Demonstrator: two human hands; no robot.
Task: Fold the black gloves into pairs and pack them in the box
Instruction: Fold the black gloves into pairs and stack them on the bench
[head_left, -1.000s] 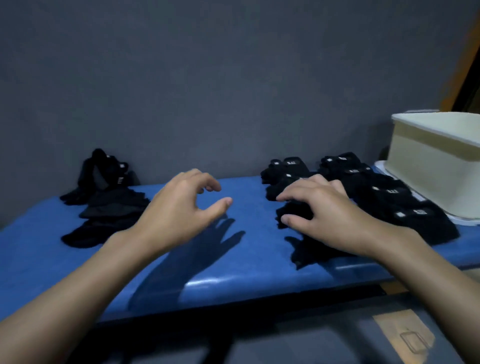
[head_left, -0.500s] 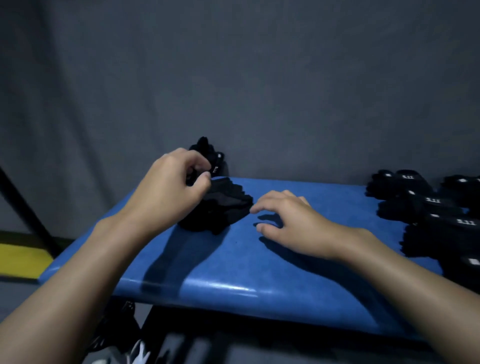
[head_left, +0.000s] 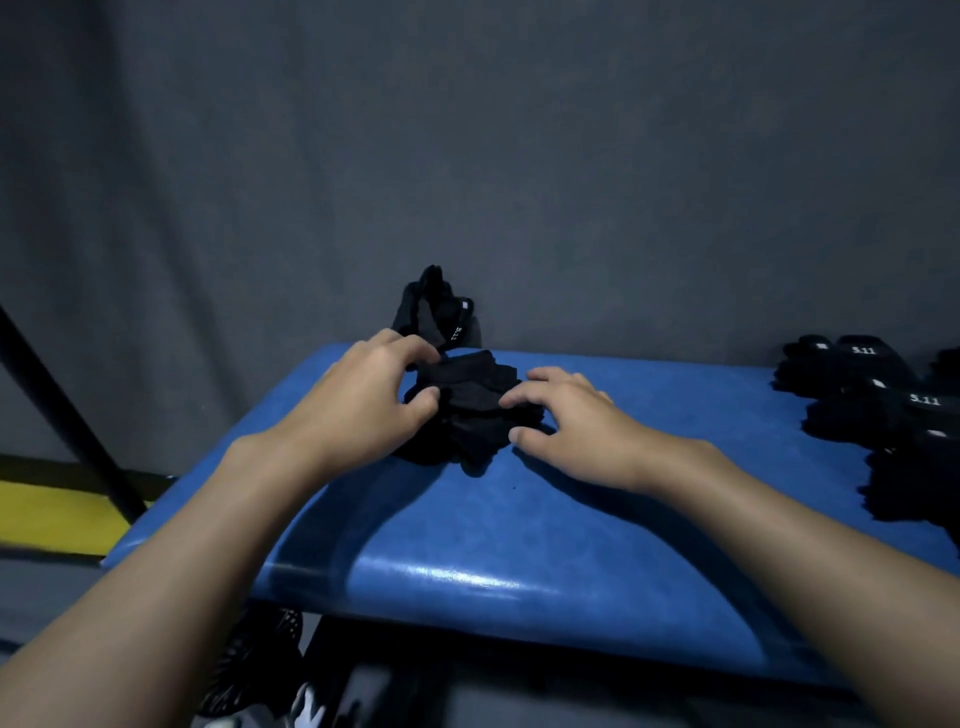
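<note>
Now we face the blue counter (head_left: 571, 519), folded pairs (head_left: 883, 410) stacked along its right edge and the loose black gloves (head_left: 470, 410) heaped near its back left corner. The heap lies between our hands, its long axis roughly front to back. Our left hand (head_left: 363, 410), deeper in, pinches its left side with curled fingers and thumb, while our right hand (head_left: 576, 421) rests relaxed fingers on its right side.

Bare hands, bare forearms, seen from head cam.
L hand (head_left: 363, 400) & R hand (head_left: 571, 421) ungloved; both forearms uncovered from wrist to btm frame edge.
</note>
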